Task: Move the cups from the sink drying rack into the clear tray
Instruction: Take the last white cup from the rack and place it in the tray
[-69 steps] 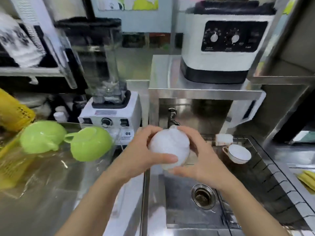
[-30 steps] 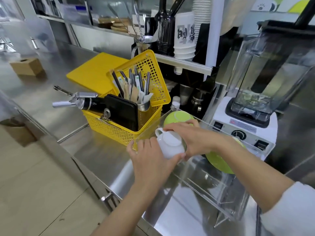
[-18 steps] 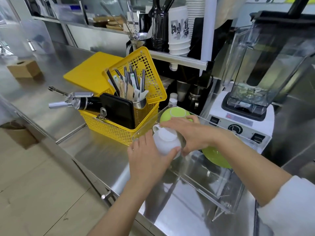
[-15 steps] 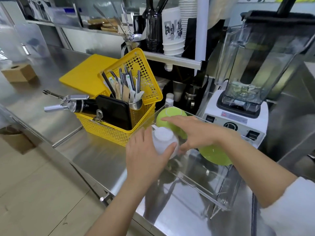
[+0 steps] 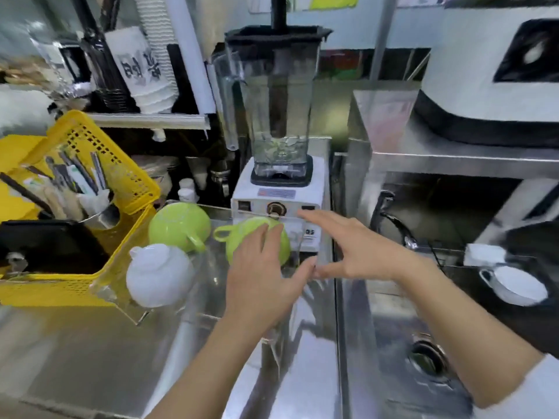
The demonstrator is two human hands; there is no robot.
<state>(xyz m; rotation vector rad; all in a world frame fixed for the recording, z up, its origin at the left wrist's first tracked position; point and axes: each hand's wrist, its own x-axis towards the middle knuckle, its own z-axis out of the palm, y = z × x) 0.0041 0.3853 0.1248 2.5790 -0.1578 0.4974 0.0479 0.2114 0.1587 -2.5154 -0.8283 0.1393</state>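
White cup point(image 5: 159, 275) now released, upturned at tray point(image 5: 116, 293) front-left corner beside two green cups point(image 5: 179, 226). Left hand point(image 5: 262, 278), right hand point(image 5: 352, 247) spread, empty. Remaining white cup point(image 5: 518, 284) still on drying rack point(image 5: 472, 269) right of sink.

Stainless steel counter point(image 5: 75, 352) runs along the front, joined to a steel sink basin point(image 5: 393, 343) at right. A raised steel shelf point(image 5: 453, 146) stands behind it. Wall detail above appears blurred.
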